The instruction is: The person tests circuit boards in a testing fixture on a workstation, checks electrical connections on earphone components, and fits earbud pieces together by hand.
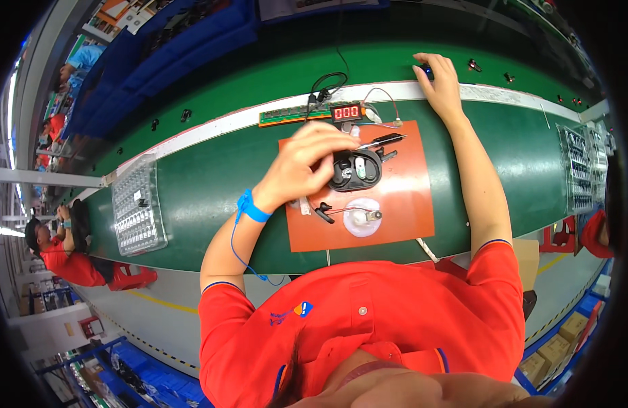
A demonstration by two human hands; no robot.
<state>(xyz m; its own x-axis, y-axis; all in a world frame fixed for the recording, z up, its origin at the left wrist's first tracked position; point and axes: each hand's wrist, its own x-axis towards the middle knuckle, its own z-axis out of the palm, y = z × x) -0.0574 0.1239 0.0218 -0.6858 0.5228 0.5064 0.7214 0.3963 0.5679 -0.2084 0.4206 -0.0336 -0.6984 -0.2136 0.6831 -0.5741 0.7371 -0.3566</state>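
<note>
Left hand (307, 163) at frame centre, fingers curled narrow over upper left edge of black earphone case (355, 170), pinching something too small to tell (blue wrist strap (251, 207) on that arm); case lying open on orange mat (395, 197), centre of frame; right hand (440, 85) reaching to upper centre, fingers bent down over small dark button (427, 71) on green belt (192, 183); red digit meter (346, 112) just above mat; clear tray (138, 204) at left; white round dish (362, 217) below case.
</note>
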